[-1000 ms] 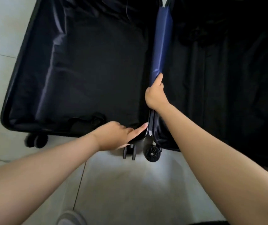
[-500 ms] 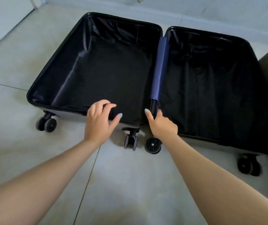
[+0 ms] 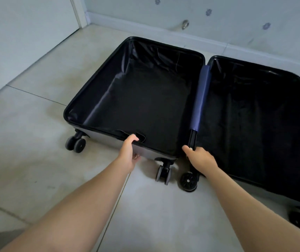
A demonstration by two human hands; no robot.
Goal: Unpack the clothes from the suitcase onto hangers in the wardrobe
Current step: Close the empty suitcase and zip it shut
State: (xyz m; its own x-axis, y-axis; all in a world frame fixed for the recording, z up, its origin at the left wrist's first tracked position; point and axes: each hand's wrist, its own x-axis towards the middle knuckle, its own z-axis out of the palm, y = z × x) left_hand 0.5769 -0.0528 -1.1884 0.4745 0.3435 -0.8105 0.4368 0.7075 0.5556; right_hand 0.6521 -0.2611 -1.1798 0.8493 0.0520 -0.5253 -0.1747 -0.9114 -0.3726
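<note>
Black cloth lines the suitcase [image 3: 102, 137], which lies wide open and flat on the floor [image 3: 36, 142]. The floor is made of big pale tiles. The far end of the suitcase is near a wall [image 3: 236, 20] with tiny blue flowers on it.

The suitcase has two halves, side by side. The left half [image 3: 142, 99] is deep, and all that shows inside it is shiny black cloth. The right half [image 3: 251, 115] is dark and crinkly inside and runs off the right edge of the view. A blue strip [image 3: 201, 95] runs between the two halves and joins them.

The left hand [image 3: 130, 153] grips the near rim of the left half. Its fingers hook over the rim into the case. The rest of the hand sits against the grey outside.

The right hand [image 3: 200, 159] holds the near rim of the right half, just beside the low end of the blue strip. Its thumb points up at the strip. Its fingers go down behind the hand, and they look curled on the rim.

Both arms are bare and reach out from the bottom of the view.

Black wheels [image 3: 75, 144] stick out along the near side, one pair at the left corner and two more between the hands.
</note>
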